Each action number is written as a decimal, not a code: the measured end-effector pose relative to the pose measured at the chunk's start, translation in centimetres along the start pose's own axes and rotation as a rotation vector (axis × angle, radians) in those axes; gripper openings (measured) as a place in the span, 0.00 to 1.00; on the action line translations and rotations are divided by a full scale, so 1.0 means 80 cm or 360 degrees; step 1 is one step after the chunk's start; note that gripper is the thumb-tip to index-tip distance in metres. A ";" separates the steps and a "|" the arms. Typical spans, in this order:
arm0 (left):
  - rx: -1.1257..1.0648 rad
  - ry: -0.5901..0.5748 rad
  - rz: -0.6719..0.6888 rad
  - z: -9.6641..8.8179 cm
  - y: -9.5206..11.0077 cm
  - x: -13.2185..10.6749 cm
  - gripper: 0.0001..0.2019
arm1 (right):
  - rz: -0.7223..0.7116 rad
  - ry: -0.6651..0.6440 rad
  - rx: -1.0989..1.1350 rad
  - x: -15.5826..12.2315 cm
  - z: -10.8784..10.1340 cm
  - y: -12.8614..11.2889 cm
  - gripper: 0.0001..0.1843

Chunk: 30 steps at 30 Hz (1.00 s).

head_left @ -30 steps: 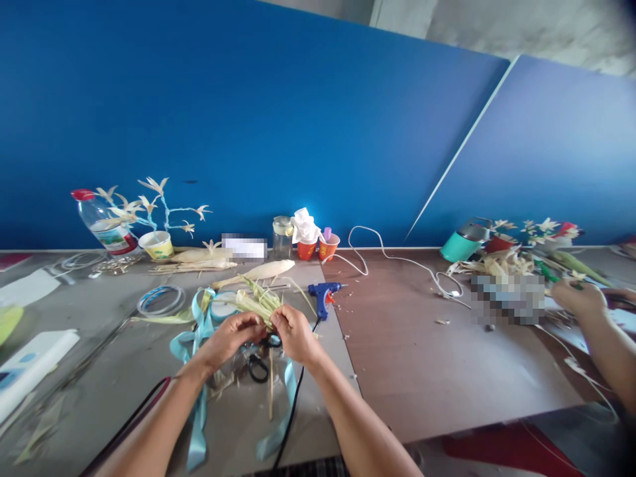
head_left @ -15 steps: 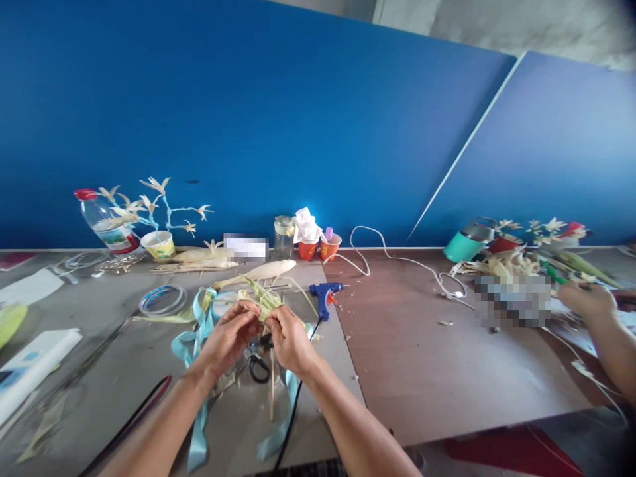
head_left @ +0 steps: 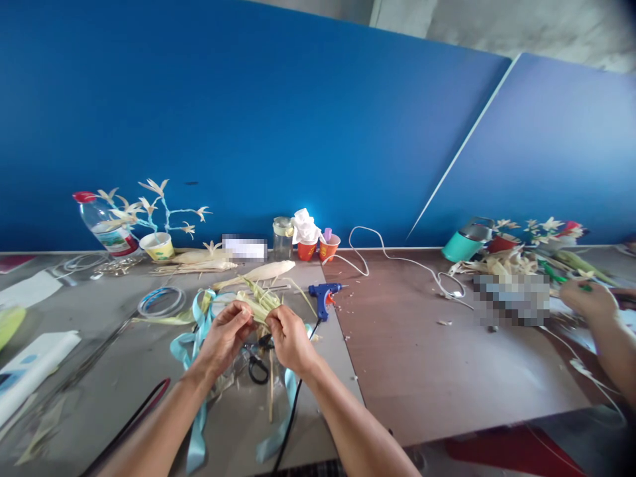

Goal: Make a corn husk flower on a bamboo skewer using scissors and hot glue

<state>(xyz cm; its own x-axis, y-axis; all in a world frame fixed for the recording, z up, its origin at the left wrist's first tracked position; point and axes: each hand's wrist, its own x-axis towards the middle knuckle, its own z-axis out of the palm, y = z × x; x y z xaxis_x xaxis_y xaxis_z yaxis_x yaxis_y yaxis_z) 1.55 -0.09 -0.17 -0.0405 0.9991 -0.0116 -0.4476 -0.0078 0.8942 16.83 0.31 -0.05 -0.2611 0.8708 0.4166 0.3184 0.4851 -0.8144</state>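
Greenish husk bundle [head_left: 264,298] pinched by left hand [head_left: 221,339] and right hand [head_left: 291,339], fingertips kinda close; glue gun [head_left: 324,298] parked right of grip, scissors [head_left: 258,371] seen just below.

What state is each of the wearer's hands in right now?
Left hand: closed, fingertips pinched at the husk; whether it grips a strand is too small to tell.
Right hand: closed, holding the husk.
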 end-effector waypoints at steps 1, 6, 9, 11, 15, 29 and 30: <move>-0.0001 0.0009 0.0009 0.000 0.000 0.000 0.11 | -0.0003 -0.0001 0.0001 0.000 0.000 0.000 0.10; 0.0183 0.0021 0.0064 -0.002 0.000 -0.001 0.12 | -0.0002 -0.0018 0.0028 0.000 0.000 0.000 0.11; 0.0402 0.0044 0.0142 -0.008 -0.003 0.001 0.12 | -0.0012 -0.0023 0.0042 0.000 0.000 0.000 0.11; 0.0443 0.0063 0.0153 -0.012 -0.004 0.002 0.12 | -0.0002 -0.0018 0.0047 0.000 -0.001 0.000 0.11; 0.0170 0.0094 0.0037 -0.011 0.000 0.002 0.11 | 0.0044 -0.0042 0.0049 0.000 0.000 -0.002 0.10; -0.0059 0.0141 -0.0001 0.003 0.004 0.001 0.14 | 0.0147 -0.0035 0.0134 0.002 -0.001 -0.001 0.09; -0.0006 0.0179 0.0005 0.003 0.003 0.002 0.16 | 0.0140 -0.0027 0.0135 0.002 -0.001 0.000 0.10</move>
<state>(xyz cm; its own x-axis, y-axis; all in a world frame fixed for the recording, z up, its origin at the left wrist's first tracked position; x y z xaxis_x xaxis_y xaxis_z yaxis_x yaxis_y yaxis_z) 1.66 0.06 0.13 -0.1418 0.9881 -0.0588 -0.4505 -0.0115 0.8927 16.83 0.45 0.00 -0.2513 0.9079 0.3356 0.2629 0.3977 -0.8791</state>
